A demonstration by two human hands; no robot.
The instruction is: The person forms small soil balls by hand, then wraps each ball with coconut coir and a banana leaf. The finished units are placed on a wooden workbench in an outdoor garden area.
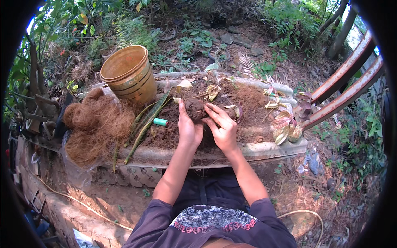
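Observation:
Above the soil-strewn sheet, my left hand (189,130) cups a dark ball of soil (195,109) from the left and below. The fingers of my right hand (222,127) press on the ball's right side. Pale, drooping leaves (211,92) on thin stems show just beyond the ball; whether they grow from it, I cannot tell. Loose dark soil (164,136) lies around my hands. A spool of green thread (161,122) rests on its side left of my left hand, beside long green strap-like leaves (145,133).
A heap of brown coconut fibre (96,124) sits at the left, partly on clear plastic. Behind it stands a yellowish plastic bucket (130,77). Leafy plants with string-wrapped balls (294,134) lie at the right end of the corrugated sheet (273,148), near rusty metal bars (344,93).

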